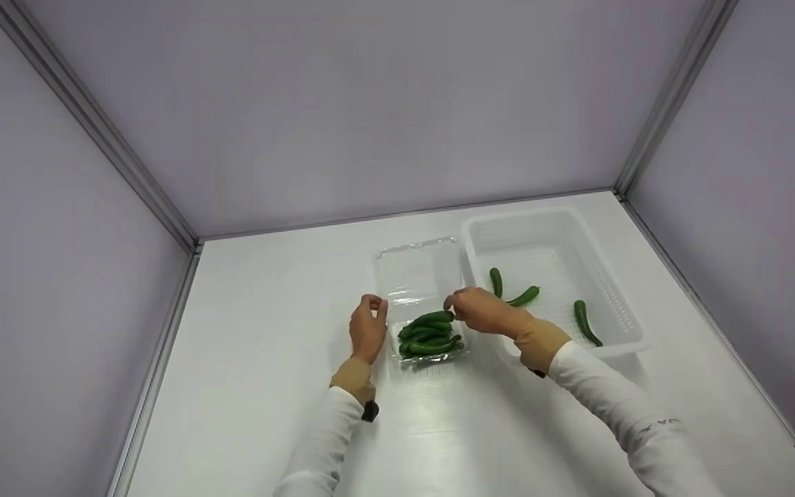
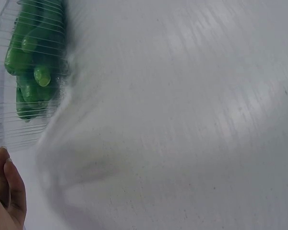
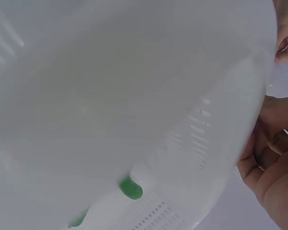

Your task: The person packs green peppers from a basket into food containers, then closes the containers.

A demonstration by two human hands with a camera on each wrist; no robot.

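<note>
A clear plastic clamshell box lies open on the white table, its lid flat toward the back. Its front half holds a pile of small green cucumbers, which show through the ribbed plastic in the left wrist view as the cucumbers. My left hand pinches the box's left edge where lid meets base. My right hand has curled fingers on the right edge at the same line, beside the top cucumber's tip. In the right wrist view only part of the right hand's palm shows.
A white slotted basket stands right of the box and holds three loose cucumbers. Its wall fills the right wrist view. Grey walls enclose the table on three sides.
</note>
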